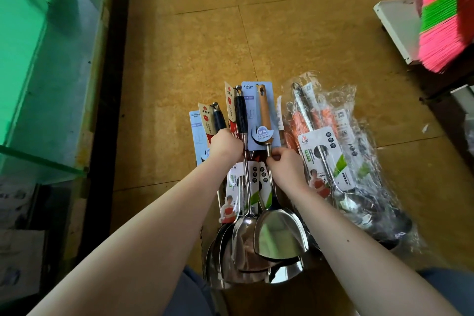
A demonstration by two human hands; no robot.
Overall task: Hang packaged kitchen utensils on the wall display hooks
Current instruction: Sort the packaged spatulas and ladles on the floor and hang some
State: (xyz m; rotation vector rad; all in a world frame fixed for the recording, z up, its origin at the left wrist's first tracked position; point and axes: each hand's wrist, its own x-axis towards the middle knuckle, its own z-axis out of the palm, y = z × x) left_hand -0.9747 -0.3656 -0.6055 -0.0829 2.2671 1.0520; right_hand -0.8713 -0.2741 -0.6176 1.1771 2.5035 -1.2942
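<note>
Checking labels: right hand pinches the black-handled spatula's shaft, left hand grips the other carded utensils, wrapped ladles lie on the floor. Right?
No: in the head view the right hand pinches the shaft of the wooden-handled spatula, not the black-handled one. The left hand does grip the other carded utensils, and the wrapped ladles lie on the floor.

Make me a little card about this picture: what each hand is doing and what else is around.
Place: yellow tiled floor
Left hand: grips the bunch of carded utensils by their handles
Right hand: fingers pinch the metal stem of the wooden-handled spatula
Beside them: plastic-wrapped bundle of utensils, on the right
Far right: pink and green brush
Hooks: none in view
</note>
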